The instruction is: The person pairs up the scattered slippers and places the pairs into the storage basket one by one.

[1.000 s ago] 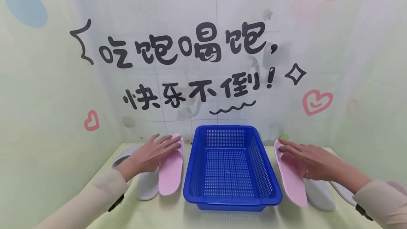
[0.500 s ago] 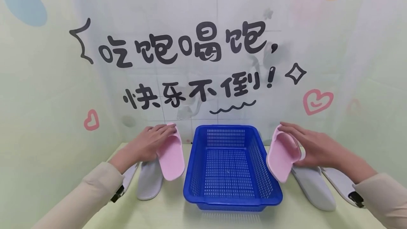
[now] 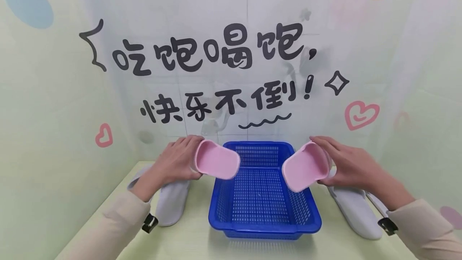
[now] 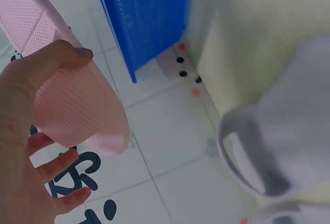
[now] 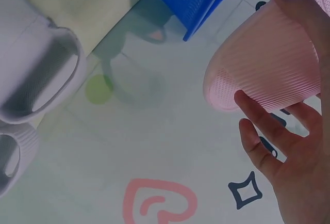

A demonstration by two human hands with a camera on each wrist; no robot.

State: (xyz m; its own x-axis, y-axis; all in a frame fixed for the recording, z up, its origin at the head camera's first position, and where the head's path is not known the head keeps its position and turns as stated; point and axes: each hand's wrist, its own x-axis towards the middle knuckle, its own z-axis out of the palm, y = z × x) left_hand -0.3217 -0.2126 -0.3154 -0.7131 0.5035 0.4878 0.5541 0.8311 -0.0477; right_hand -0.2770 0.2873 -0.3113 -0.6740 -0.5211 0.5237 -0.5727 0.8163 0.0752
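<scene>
Two pink slippers are held in the air, one per hand: the left pink slipper (image 3: pixel 218 161) and the right pink slipper (image 3: pixel 306 167). The left hand (image 3: pixel 175 159) grips one near its toe end between thumb and fingers; the right hand (image 3: pixel 351 167) holds the other the same way. Both slippers tilt inward, overlapping opposite sides of the one blue basket (image 3: pixel 265 228) in the head view. The basket stands on the worktop (image 3: pixel 191 240). Four grey slippers (image 3: pixel 172 206) flank it, two on each side, the outer ones partly hidden by the forearms. Two sleeves (image 3: pixel 115 220) show. Behind, the wall (image 3: pixel 202 3) carries two lines of black writing (image 3: pixel 236 47).
</scene>
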